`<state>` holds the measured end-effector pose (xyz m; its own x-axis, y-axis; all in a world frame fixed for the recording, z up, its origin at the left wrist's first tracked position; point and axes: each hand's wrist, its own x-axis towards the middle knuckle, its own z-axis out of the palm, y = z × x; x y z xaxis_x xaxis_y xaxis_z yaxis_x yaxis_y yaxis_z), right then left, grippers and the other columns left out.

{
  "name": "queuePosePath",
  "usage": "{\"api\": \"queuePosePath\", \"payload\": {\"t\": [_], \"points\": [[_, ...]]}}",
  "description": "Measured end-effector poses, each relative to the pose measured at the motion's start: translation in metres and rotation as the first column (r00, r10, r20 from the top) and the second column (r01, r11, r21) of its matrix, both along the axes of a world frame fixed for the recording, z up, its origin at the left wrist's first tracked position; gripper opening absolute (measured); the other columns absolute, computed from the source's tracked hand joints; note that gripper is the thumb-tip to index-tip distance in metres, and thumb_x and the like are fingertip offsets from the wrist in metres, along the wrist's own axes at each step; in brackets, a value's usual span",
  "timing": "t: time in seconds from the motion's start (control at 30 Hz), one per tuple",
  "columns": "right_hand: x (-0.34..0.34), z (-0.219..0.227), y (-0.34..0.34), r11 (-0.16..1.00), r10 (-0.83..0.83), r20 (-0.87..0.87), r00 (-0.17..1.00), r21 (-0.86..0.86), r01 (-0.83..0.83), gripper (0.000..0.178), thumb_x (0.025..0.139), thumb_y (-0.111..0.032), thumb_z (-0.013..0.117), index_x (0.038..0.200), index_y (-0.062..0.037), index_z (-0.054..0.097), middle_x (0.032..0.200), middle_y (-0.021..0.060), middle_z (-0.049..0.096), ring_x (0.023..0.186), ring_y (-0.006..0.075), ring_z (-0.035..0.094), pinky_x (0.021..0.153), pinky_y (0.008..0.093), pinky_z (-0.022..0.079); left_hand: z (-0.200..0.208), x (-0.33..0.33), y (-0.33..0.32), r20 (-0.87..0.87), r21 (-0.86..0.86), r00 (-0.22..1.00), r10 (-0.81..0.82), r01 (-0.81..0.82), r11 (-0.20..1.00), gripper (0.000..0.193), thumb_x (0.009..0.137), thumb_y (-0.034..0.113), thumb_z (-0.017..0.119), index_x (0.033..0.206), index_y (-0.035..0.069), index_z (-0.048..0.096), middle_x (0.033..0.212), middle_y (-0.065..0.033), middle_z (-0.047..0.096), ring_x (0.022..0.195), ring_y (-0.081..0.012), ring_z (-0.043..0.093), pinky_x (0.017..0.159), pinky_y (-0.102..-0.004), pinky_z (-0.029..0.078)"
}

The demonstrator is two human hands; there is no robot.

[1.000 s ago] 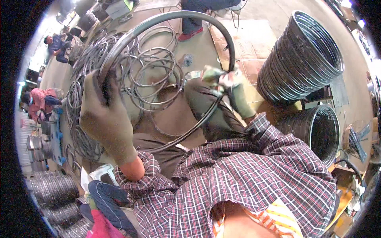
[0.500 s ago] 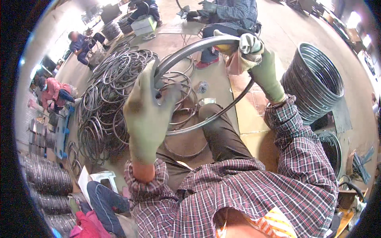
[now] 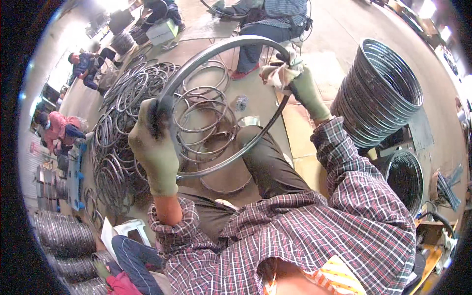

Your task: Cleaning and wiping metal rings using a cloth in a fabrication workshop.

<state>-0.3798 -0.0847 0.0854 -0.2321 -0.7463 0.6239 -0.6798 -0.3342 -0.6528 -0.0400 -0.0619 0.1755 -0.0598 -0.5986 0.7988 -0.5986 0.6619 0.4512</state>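
A grey metal wheel rim [image 3: 235, 42] is held up tilted above my knees. On its left side, my gloved left hand [image 3: 155, 152] is closed round it, the dark fingertips curled over the edge. My gloved right hand [image 3: 306, 91] grips the far right part of the rim through a bunched, pale, stained cloth [image 3: 280, 74]. The cloth wraps over the metal there and hides some fingers. Through the ring I see several loose rims [image 3: 204, 132] on the floor.
A large heap of rims [image 3: 118, 123] lies to the left. A tall leaning stack of rims [image 3: 376, 93] stands at the right, above another stack [image 3: 403, 179]. Cardboard [image 3: 306, 132] lies by my right leg. Co-workers sit ahead and at left; one person's leg [image 3: 132, 260] is close at lower left.
The rim shows more as a full ring now. My left hand has moved left and closed on it. My right hand, with the cloth, has shifted slightly left and down.
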Motion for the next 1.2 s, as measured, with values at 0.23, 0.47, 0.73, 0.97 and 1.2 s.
{"api": "queuePosePath", "payload": {"t": [0.23, 0.47, 0.73, 0.97, 1.2], "points": [[0.089, 0.148, 0.014, 0.850, -0.038, -0.524, 0.851, -0.465, -0.248, 0.044, 0.071, -0.012, 0.070, 0.113, -0.0061, 0.061, 0.093, 0.0112, 0.066, 0.085, 0.0204, 0.064, 0.081, 0.0334, 0.048, 0.019, -0.011, 0.002, 0.158, -0.049, 0.987, -0.013, 0.021, 0.999, 0.020, 0.092, 0.024, 0.059, 0.097, 0.005, 0.059, 0.075, -0.0201, 0.059, 0.062, -0.0343, 0.059, 0.058, -0.0382, 0.046], [0.017, 0.044, -0.014, 0.980, -0.112, -0.291, 0.950, -0.188, 0.058, 0.045, 0.091, -0.018, 0.057, 0.133, -0.0056, 0.047, 0.097, 0.0140, 0.068, 0.084, 0.0235, 0.066, 0.073, 0.0309, 0.053, 0.010, -0.007, -0.004, 0.073, 0.143, 0.997, -0.003, -0.007, 0.990, 0.020, 0.091, 0.014, 0.060, 0.105, 0.000, 0.061, 0.083, -0.0178, 0.066, 0.069, -0.0226, 0.063, 0.066, -0.0337, 0.049], [-0.008, -0.087, -0.034, 0.979, 0.028, 0.224, 0.974, -0.205, 0.018, 0.016, 0.094, -0.016, 0.054, 0.102, -0.0009, 0.053, 0.087, 0.0070, 0.058, 0.078, 0.0196, 0.058, 0.072, 0.0322, 0.049, -0.025, 0.036, -0.003, -0.092, 0.052, 0.987, 0.131, -0.127, 0.991, 0.013, 0.090, 0.007, 0.056, 0.099, -0.001, 0.061, 0.080, -0.0137, 0.066, 0.068, -0.0196, 0.061, 0.066, -0.0337, 0.048], [-0.056, 0.009, -0.062, 0.774, 0.615, 0.500, 0.610, -0.233, -0.590, 0.026, 0.098, -0.024, 0.048, 0.115, -0.0047, 0.053, 0.093, 0.0066, 0.051, 0.092, 0.0209, 0.055, 0.075, 0.0329, 0.049, -0.021, 0.072, 0.019, -0.025, -0.129, 0.993, 0.112, -0.114, 0.985, 0.031, 0.088, 0.006, 0.054, 0.118, 0.002, 0.058, 0.109, -0.0153, 0.058, 0.097, -0.0288, 0.058, 0.084, -0.0422, 0.047], [-0.061, 0.038, -0.084, 0.766, 0.528, -0.351, 0.773, -0.195, -0.612, 0.028, 0.096, -0.014, 0.050, 0.123, -0.0041, 0.050, 0.111, 0.0126, 0.054, 0.101, 0.0257, 0.056, 0.087, 0.0356, 0.047, 0.019, 0.021, 0.017, 0.210, -0.151, 0.959, 0.190, -0.161, 0.975, 0.044, 0.078, 0.035, 0.068, 0.102, 0.000, 0.058, 0.092, -0.0184, 0.059, 0.084, -0.0316, 0.060, 0.072, -0.0421, 0.049]]}}
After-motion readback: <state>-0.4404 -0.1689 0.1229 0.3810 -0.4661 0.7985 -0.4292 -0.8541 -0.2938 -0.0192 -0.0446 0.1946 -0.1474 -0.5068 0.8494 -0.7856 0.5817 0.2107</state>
